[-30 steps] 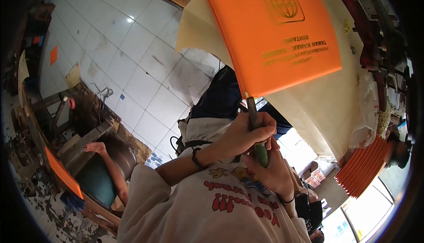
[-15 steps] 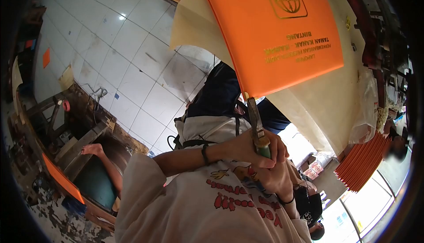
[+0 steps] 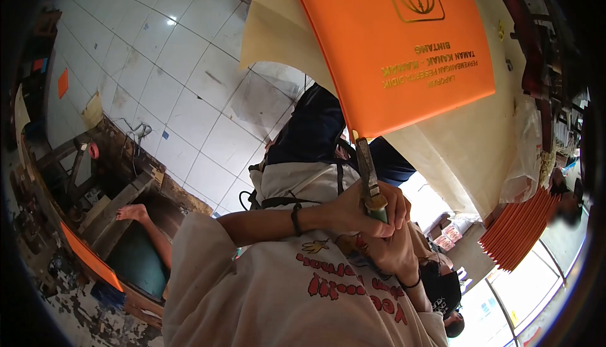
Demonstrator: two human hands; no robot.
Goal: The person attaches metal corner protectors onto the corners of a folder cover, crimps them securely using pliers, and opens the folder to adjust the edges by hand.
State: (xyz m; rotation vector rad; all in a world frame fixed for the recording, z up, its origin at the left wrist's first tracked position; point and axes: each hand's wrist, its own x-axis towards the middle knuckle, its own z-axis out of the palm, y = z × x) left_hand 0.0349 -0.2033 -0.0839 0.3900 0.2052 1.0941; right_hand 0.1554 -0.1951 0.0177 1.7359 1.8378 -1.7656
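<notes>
Green-handled tool [image 3: 367, 173]: sits in the left hand [image 3: 351, 209], long axis pointing away from the body, tip at the near-left corner of the orange folder [image 3: 410, 69].
Left hand: clamped round the tool, nearer the folder.
Right hand [image 3: 391, 255]: pressed against the left; cannot tell if gripping anything.
Orange folder: lies ahead and rightward, over cream sheeting [image 3: 451, 164].
Count: tool one, hands two, gold-lettered folder one; orange stack [image 3: 514, 236] at right, too overlapped to number.
</notes>
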